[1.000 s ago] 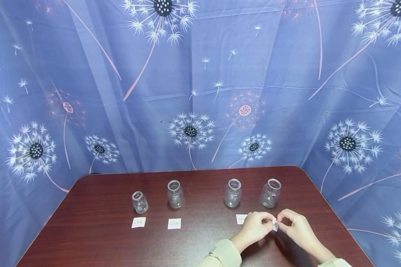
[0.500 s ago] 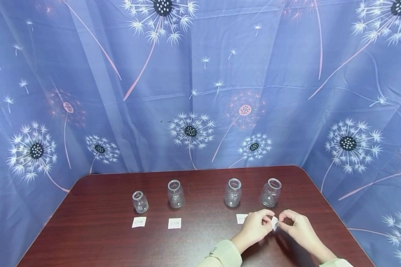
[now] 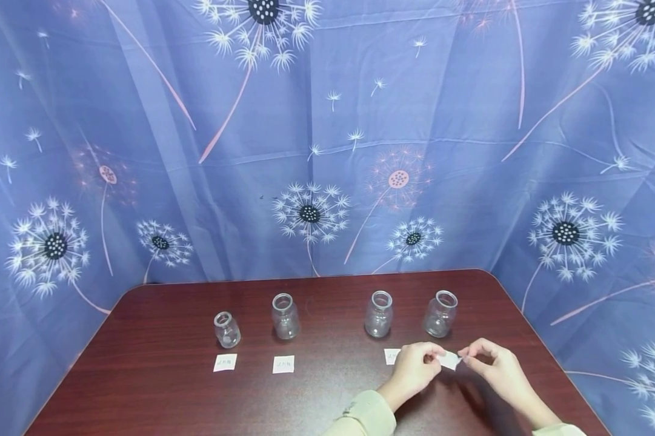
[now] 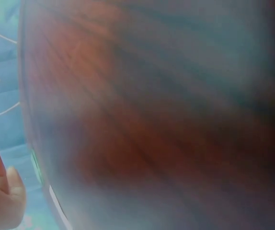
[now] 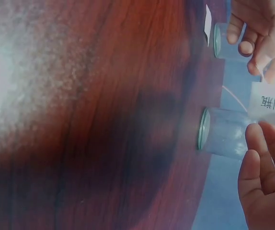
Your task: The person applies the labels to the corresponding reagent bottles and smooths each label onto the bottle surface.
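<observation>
A white paper label [image 3: 449,360] is stretched between both hands in front of the rightmost glass jar [image 3: 440,315]. My left hand [image 3: 412,370] pinches its left side between thumb and index finger; my right hand [image 3: 496,372] pinches its right corner. In the right wrist view, dark handwriting shows on the label [image 5: 270,99], with the left hand [image 5: 267,36] above it and the right hand [image 5: 267,177] below. Another label [image 3: 391,356] lies partly behind the left hand, before a second jar [image 3: 379,315]. The left wrist view is mostly blurred tabletop.
On the left of the dark red table [image 3: 196,399] stand a small jar [image 3: 227,331] and a taller jar [image 3: 286,317]. In front of them lie two written labels, one [image 3: 225,362] at the far left, the other [image 3: 283,364] beside it. A blue patterned curtain [image 3: 240,230] hangs behind.
My right hand has moved slightly right, away from the left hand. The label between them now lies flatter and shows more of its surface. The head view has shifted a little.
</observation>
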Available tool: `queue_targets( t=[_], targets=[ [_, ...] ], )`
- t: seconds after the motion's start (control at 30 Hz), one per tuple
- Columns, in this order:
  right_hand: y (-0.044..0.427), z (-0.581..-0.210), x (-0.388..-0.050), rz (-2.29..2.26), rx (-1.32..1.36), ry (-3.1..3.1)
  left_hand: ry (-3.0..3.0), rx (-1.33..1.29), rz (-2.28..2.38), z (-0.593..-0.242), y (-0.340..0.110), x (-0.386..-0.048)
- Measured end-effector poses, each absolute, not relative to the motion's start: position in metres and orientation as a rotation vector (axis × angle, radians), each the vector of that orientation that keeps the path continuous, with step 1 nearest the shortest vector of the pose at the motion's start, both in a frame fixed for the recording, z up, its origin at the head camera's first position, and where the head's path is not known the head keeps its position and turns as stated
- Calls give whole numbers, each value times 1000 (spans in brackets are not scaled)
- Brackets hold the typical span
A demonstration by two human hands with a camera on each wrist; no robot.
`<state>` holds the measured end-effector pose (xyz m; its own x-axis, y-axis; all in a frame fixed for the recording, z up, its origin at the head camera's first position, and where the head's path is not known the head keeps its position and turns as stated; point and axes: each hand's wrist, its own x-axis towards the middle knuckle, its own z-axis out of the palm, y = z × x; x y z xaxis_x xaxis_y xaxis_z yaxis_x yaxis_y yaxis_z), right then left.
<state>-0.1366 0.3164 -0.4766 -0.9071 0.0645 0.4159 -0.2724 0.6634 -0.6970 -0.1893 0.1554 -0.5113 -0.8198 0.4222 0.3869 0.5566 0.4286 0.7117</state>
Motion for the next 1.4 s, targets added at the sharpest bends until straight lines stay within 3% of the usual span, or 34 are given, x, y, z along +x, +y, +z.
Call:
queue_targets(
  t=[0.27, 0.63, 0.9, 1.13, 1.4],
  targets=[
    [323, -473, -136, 1082, -52, -2419, -2609, -628, -1447, -508, 165, -187],
    [325, -475, -136, 1063, -26, -2394, -2763, -824, -826, -508, 167, -185],
    [325, -478, -136, 1057, -28, -2423, -2773, -792, -497, -510, 167, -188],
    [325, -478, -136, 1071, -23, -2459, -2708, -786, -651, -506, 163, -196],
    [325, -480, -138, 1151, 154, -2469, -2621, -956, -815, -491, 165, -207]
  ],
)
